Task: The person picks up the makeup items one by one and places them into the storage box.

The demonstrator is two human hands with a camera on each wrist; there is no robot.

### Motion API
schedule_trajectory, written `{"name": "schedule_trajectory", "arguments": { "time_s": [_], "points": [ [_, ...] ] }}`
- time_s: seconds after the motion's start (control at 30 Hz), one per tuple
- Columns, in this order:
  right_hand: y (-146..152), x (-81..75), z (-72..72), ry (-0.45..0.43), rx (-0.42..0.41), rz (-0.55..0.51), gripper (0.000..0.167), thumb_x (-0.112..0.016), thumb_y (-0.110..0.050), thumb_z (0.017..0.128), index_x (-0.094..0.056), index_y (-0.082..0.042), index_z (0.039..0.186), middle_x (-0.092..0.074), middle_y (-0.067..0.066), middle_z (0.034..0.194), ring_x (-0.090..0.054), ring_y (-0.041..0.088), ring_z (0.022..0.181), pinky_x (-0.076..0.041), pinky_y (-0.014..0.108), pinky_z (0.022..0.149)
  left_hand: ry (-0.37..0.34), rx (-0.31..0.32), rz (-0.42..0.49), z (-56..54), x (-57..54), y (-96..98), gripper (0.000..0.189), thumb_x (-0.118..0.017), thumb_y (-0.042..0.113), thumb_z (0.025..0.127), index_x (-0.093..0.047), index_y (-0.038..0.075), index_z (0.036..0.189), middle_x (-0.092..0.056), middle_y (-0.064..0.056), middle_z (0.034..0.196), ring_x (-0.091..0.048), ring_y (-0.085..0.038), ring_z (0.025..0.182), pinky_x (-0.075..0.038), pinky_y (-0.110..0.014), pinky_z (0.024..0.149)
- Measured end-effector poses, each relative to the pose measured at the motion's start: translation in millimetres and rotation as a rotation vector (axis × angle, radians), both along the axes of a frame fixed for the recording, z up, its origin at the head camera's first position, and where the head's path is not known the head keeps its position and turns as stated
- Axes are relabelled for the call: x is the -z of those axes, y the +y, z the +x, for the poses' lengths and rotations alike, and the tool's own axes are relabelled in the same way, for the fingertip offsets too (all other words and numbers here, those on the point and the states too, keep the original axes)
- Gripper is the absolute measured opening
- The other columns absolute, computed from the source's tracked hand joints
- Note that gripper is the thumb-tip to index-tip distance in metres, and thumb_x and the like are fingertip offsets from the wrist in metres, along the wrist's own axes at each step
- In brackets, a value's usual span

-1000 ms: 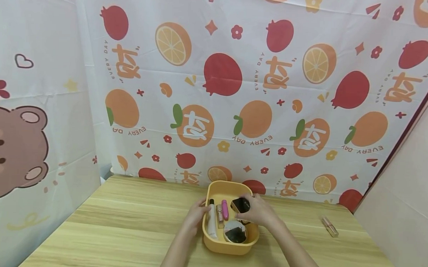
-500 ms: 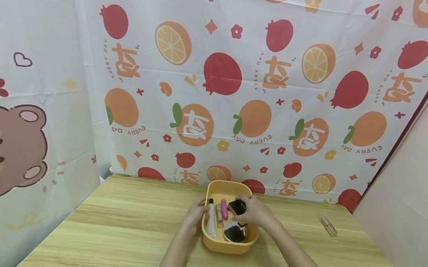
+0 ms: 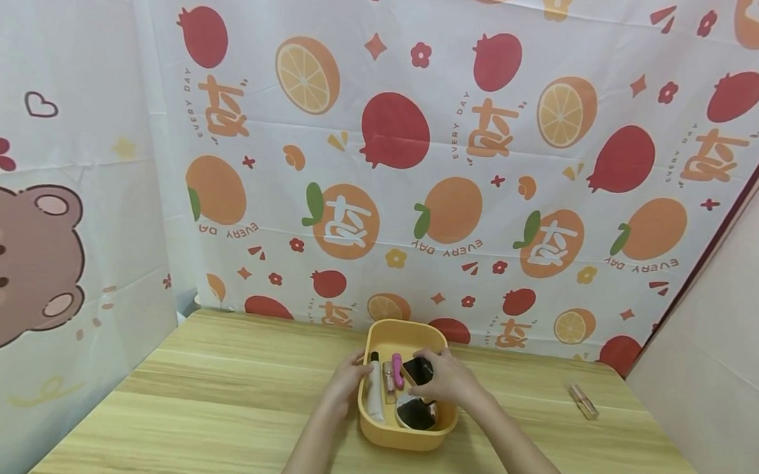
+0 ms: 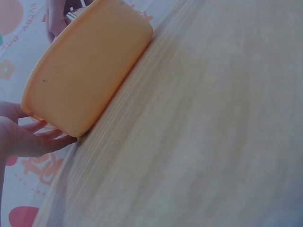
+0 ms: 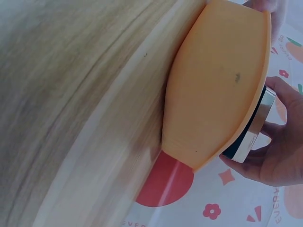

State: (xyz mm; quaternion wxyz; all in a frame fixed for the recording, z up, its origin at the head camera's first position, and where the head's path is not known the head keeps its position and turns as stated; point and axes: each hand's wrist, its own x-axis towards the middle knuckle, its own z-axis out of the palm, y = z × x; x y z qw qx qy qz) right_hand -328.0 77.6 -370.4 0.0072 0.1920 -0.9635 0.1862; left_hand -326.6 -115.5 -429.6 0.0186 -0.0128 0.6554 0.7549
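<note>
A yellow plastic bin [image 3: 404, 440] stands on the table. My left hand [image 3: 343, 388] grips its left wall, thumb over the rim and fingers along the outside [image 4: 31, 142]. Between the thumb and fingers of my right hand [image 3: 455, 380] is a black square compact [image 3: 420, 370] with a shiny metallic side [image 5: 253, 130], held at rim height over the bin's right part. Inside the bin lie a white tube with a black cap [image 3: 375, 397], a rose-gold lipstick [image 3: 389, 380], a bright pink tube [image 3: 397, 370] and a round, mirror-like compact [image 3: 416, 413].
Another small rose-gold lipstick [image 3: 583, 402] lies on the wooden table [image 3: 223, 399] at the right. A fruit-print cloth [image 3: 389, 216] hangs behind the table's back edge, and a bear-print cloth [image 3: 103, 255] hangs at the left.
My right hand has moved slightly left with the black compact, which now sits close beside the pink tube. The pink tube has tilted a little. The left hand stays on the bin.
</note>
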Motion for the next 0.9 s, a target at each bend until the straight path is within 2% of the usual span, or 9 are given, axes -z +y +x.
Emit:
{"name": "schedule_trajectory", "arguments": {
  "time_s": [0.37,0.9],
  "points": [
    [-4.5,-0.8,0.5,-0.004,-0.034,-0.008,0.063,-0.078,-0.037,0.066,-0.057,-0.015,0.121,-0.049,0.009,0.095,-0.048,0.021,0.078,-0.042,0.036,0.058,0.010,0.001,0.005,0.1,0.1,-0.4,0.053,-0.046,0.001,0.089,-0.027,-0.011,0.137,-0.029,-0.035,0.136,-0.045,-0.044,0.111,-0.043,-0.046,0.088],
    [-9.9,3.8,1.9,0.008,-0.049,-0.016,0.064,-0.079,-0.039,0.065,-0.057,-0.014,0.120,-0.050,0.014,0.102,-0.050,0.024,0.080,-0.045,0.043,0.065,0.005,-0.003,0.005,0.6,-1.0,0.5,0.053,-0.046,0.001,0.089,-0.027,-0.011,0.137,-0.031,-0.035,0.134,-0.047,-0.042,0.109,-0.044,-0.044,0.087]
  ]
}}
